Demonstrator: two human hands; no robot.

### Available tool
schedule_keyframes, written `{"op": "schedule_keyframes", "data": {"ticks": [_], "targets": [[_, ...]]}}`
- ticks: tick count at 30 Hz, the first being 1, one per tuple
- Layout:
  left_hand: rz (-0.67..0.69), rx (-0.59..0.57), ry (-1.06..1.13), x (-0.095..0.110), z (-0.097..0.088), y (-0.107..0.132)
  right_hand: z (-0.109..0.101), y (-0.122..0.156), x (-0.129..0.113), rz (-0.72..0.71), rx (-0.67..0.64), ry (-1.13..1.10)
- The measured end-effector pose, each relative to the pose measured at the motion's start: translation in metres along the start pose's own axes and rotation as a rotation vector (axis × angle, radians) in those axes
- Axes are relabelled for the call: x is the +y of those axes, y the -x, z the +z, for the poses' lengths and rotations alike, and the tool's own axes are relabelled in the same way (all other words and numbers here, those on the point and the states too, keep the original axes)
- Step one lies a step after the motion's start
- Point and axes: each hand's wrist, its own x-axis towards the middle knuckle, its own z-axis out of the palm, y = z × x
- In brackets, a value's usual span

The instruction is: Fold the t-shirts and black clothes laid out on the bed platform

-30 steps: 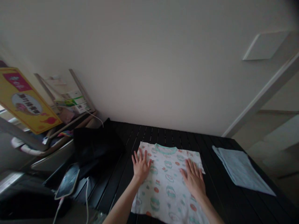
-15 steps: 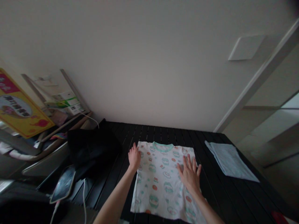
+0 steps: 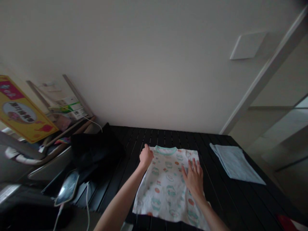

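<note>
A small white shirt (image 3: 166, 192) with a mint-green neckband and a print of green and orange figures lies spread on the black slatted table (image 3: 223, 205). Its neck points away from me. My left hand (image 3: 145, 157) is at the shirt's upper left shoulder, fingers curled in on the cloth there; the fingertips are partly hidden. Flat on the right side of the chest rests my right hand (image 3: 194, 178), its fingers spread. To the right of the shirt lies a folded light-blue cloth (image 3: 238, 163).
A black bag (image 3: 96, 150) sits on the left, with a phone (image 3: 68, 189) on a cable in front of it. Further left are a yellow printed box (image 3: 26, 112) and a rack holding small packages. A white wall rises behind the table. Something red (image 3: 285, 222) shows at bottom right.
My left hand has moved right onto the shirt's shoulder, and its fingers have curled in. My right hand stays flat on the chest. The view has shifted slightly.
</note>
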Motion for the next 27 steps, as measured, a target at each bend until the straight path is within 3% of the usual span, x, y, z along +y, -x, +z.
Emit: {"op": "schedule_keyframes", "data": {"ticks": [6,10,15,20,23,27], "targets": [[0.391,-0.087,0.143,0.048,0.032,0.014,0.002,-0.001,0.002,0.012,-0.012,-0.024],[0.543,-0.110,0.104,0.038,0.057,0.034,0.002,-0.001,0.003,0.000,-0.001,-0.023],[0.373,-0.060,-0.155,-0.015,0.059,0.079,0.002,-0.002,0.002,0.011,0.003,-0.010],[0.349,-0.069,-0.235,-0.055,0.045,0.123,0.001,-0.003,0.002,0.015,-0.013,-0.017],[0.326,-0.118,-0.248,-0.055,0.034,0.141,0.000,-0.002,0.002,0.029,-0.013,-0.041],[0.317,-0.270,-0.195,-0.037,0.022,0.164,-0.003,-0.001,0.001,0.019,-0.003,-0.039]]}}
